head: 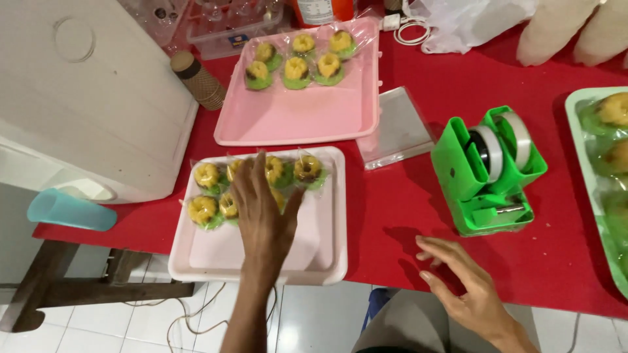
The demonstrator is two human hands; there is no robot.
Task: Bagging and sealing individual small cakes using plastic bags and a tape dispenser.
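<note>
**Left hand spread over wrapped cakes on the near tray**

On the red table [405,216], which fills most of the view, the largest thing seen is a white box [85,98] at the far left, with a turquoise cup [69,210] lying on its side below it. Two pink trays are set near the middle. The far pink tray [301,114] carries six wrapped cakes in two rows at its far end. The near pale-pink tray [327,229] is placed at the table's front edge, and its wrapped yellow-and-green cakes [208,176] are gathered along its far side, touching one another.

The left hand [261,209] is laid over the middle of that group, palm down, with the fingers spread and stretched forward. Several cakes are covered by it; whether any cake is gripped cannot be told, since the palm side is hidden.

The right hand [461,281] is held just above the red cloth near the front edge, open, with the fingers loosely extended and slightly apart. Nothing is held in it. A green tape dispenser [487,173] with two rolls is seen just beyond it, and a stack of clear wrappers [396,127] lies between the dispenser and the far tray. A pale green tray [579,157] with more wrapped cakes is cut off at the right edge.
</note>
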